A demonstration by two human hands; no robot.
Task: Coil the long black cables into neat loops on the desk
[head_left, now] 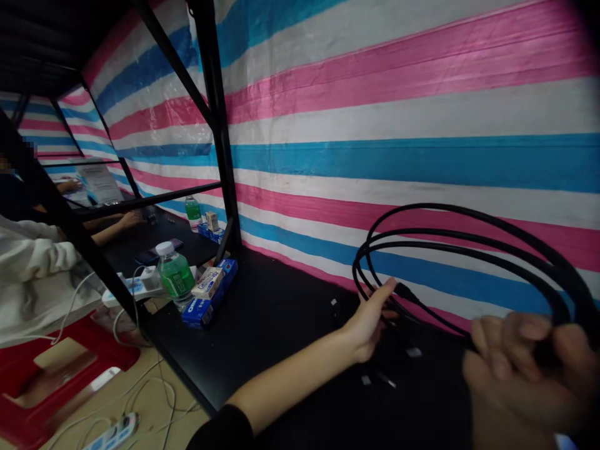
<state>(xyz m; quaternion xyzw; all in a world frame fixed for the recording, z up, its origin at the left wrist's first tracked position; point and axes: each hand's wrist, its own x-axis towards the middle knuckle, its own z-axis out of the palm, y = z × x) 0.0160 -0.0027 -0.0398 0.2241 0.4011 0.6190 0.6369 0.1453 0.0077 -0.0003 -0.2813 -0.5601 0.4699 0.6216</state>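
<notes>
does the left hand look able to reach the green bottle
Probably yes: only bare black tabletop lies between the left hand and the green bottle, though that hand is on the black cable.

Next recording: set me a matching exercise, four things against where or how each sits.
1 coiled black cable
2 green-labelled clear plastic bottle
3 long blue biscuit box
4 red plastic stool

A on the floor
B lying flat on the black shelf
C gripped by the right hand, touched by the left hand
D standing upright, white cap on

Pairs: 1-C, 2-D, 3-B, 4-A
</notes>
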